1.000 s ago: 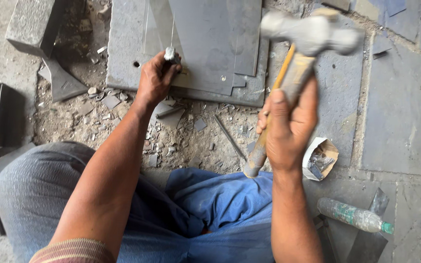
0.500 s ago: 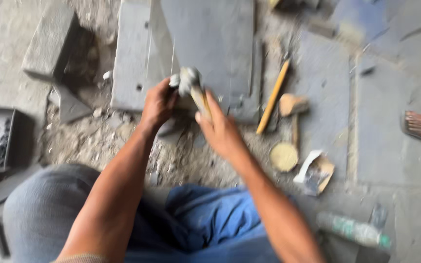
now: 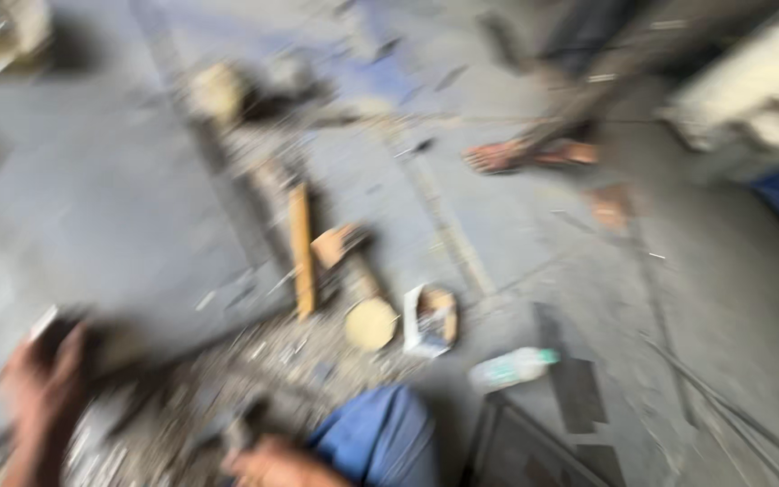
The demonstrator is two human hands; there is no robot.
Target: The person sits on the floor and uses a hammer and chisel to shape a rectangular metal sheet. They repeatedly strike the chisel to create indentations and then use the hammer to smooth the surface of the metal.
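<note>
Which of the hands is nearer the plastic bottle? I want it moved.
Right. The right hand sits low at the bottom edge, left of the plastic bottle; the left hand is farther off at the far left.

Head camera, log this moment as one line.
view: blurred | left hand: at rubble, grip unclear | right hand: low, grip unclear | wooden stick, bottle on floor

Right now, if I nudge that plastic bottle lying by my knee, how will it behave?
The plastic bottle lies on its side on the stone floor, so it would probably roll. It looks small and thin-walled, likely light. The picture is too blurred to tell whether it is full.
</note>
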